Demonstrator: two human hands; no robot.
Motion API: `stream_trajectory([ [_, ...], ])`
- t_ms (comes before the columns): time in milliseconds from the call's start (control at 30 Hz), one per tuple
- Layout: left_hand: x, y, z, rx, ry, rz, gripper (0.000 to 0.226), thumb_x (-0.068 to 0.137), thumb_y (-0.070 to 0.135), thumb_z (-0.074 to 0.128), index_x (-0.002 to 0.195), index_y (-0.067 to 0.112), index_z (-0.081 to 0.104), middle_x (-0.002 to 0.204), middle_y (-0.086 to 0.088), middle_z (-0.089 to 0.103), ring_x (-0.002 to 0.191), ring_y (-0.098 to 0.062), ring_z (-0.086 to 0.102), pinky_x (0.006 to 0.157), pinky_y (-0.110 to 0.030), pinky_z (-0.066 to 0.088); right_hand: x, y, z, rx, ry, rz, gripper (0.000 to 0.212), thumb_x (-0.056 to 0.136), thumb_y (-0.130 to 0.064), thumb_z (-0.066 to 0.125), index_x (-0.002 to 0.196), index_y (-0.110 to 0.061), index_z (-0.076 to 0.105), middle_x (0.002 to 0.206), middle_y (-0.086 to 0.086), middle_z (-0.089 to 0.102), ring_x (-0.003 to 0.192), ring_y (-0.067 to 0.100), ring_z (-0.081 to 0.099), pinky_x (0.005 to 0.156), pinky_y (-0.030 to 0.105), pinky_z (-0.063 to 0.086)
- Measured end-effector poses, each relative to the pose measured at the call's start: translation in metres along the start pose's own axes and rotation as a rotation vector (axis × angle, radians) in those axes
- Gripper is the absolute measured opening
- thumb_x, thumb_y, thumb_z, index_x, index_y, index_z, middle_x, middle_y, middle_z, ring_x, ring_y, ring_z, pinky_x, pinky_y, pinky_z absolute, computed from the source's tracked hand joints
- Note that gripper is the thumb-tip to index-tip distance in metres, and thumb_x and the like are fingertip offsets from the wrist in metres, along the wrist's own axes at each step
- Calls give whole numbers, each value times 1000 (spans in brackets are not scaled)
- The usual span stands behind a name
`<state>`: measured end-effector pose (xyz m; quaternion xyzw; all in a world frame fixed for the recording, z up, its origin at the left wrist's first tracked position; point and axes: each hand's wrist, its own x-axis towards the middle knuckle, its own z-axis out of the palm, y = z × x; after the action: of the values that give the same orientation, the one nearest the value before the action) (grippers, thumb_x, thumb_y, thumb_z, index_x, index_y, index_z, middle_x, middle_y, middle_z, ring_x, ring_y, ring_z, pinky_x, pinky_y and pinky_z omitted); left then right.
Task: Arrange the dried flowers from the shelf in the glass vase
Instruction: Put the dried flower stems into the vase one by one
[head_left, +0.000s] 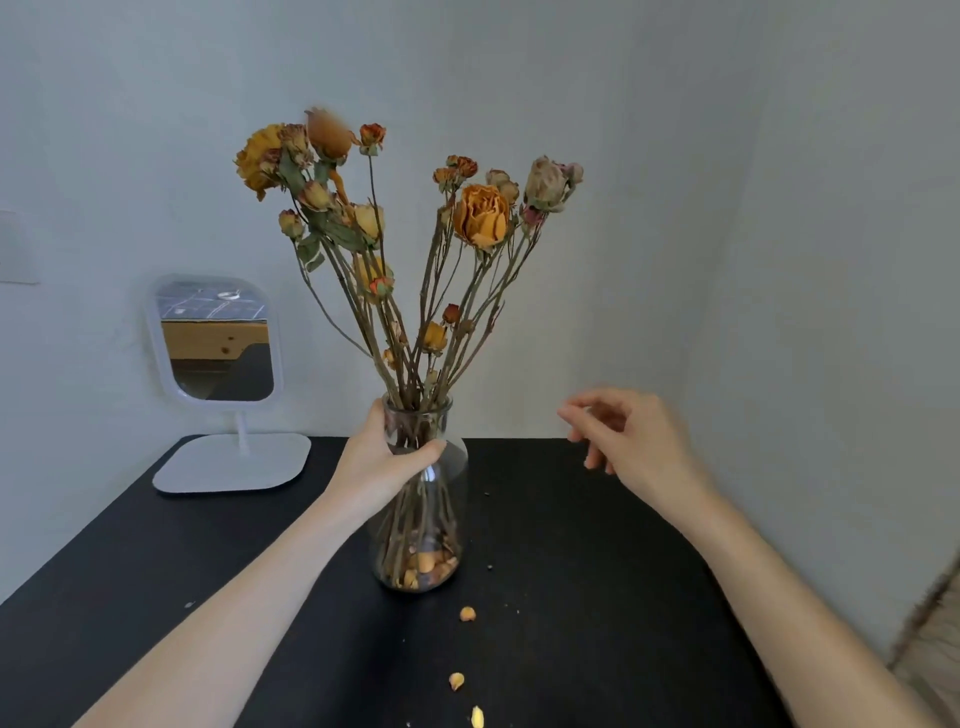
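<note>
- Head view: a glass vase (421, 499) stands upright on a black counter (597, 597), near its middle and a little short of the back wall.
- The dried flowers (405, 218) are in the vase, stems down through the neck and fanned into two loose clusters, one leaning left and one leaning right. Heads are orange, yellow and faded pink; the topmost left head is blurred.
- Loose petals and stem debris lie inside the vase at its bottom.
- Left hand (382, 457): its grip is closed around the neck and shoulder of the vase, thumb across the front of the glass, fingers behind it.
- Right hand (631, 441): in the air to the right of the vase, apart from it and from the stems, above the counter. Its grip is loosely curled with thumb and fingertips drawn near each other, holding nothing that can be seen; the hand is somewhat blurred.
- Three petals (467, 614) lie on the counter in a rough line in front of the vase, with small crumbs scattered near them.
- A white mirror (218, 343) on a flat stand sits at the back left of the counter, well apart from the vase.
</note>
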<state>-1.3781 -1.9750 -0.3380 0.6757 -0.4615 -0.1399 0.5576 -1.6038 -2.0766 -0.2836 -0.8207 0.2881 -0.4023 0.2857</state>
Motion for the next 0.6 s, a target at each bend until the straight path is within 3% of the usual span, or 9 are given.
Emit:
stream_trajectory([
  [100, -2, 2, 4, -39, 31, 15, 70, 69, 45, 73, 128, 28, 39, 125, 10, 53, 118, -12, 49, 95, -28, 38, -6, 65, -18, -258, 42, 209, 17, 89, -33, 59, 85, -20, 68, 62, -7, 64, 40, 5, 54, 48, 21, 43],
  [200, -2, 1, 7, -50, 51, 24, 72, 69, 46, 73, 130, 28, 39, 125, 9, 54, 119, -14, 49, 97, -31, 39, -15, 121, -38, -505, 20, 464, 23, 89, -31, 59, 89, -10, 66, 75, 4, 67, 61, 17, 60, 64, 33, 52],
  [267, -1, -1, 7, -54, 58, 22, 72, 68, 46, 73, 129, 28, 39, 121, 12, 54, 118, -14, 50, 97, -32, 39, -24, 148, -48, -639, -61, 641, 30, 89, -35, 59, 89, -6, 63, 80, 9, 66, 72, 24, 62, 70, 34, 52],
  [333, 0, -1, 8, -51, 60, 14, 76, 66, 50, 73, 129, 29, 38, 117, 15, 52, 116, -13, 49, 96, -31, 39, -33, 164, -52, -692, -153, 777, 35, 87, -40, 60, 79, -7, 57, 73, 7, 60, 71, 25, 62, 64, 29, 48],
  [500, 1, -4, 8, -68, 68, 30, 82, 56, 58, 70, 127, 32, 39, 117, 16, 53, 115, -11, 49, 95, -30, 38, -40, 180, -49, -659, -179, 881, 33, 84, -38, 65, 79, -6, 54, 72, 6, 55, 63, 19, 54, 51, 26, 38],
  [600, 1, -5, 8, -57, 70, 28, 82, 55, 61, 69, 126, 34, 40, 115, 17, 55, 114, -13, 51, 95, -32, 40, -37, 184, -44, -614, -143, 873, 23, 86, -27, 63, 80, -6, 57, 77, 8, 58, 67, 22, 56, 58, 26, 42],
])
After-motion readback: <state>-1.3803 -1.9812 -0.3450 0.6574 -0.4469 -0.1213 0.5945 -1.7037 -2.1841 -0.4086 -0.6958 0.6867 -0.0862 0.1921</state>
